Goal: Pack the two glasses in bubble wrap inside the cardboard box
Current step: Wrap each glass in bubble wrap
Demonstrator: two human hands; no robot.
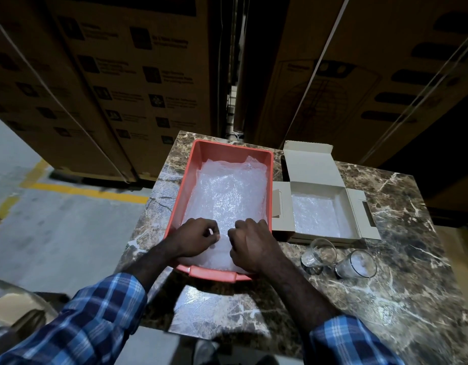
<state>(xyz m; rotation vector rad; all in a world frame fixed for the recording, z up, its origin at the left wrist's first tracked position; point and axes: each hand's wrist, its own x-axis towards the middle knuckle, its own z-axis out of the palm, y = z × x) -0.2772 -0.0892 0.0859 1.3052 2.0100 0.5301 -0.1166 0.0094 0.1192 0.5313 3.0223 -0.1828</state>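
Note:
A red plastic tray (184, 180) on the marble table holds a stack of bubble wrap (227, 191). My left hand (194, 237) and my right hand (250, 242) are at the tray's near end, fingers curled and pinching the edge of the bubble wrap. Right of the tray an open white cardboard box (285, 206) stands with its lid up and a sheet of bubble wrap (314, 214) lining its floor. In front of the box two clear glasses stand empty on the table: one (318, 255) nearer the tray, the other (355, 264) to its right.
The marble table (385, 299) has bare surface in front of and to the right of the glasses. Tall strapped cardboard cartons (138, 83) rise behind the table. To the left lies a concrete floor with yellow lines (82, 191).

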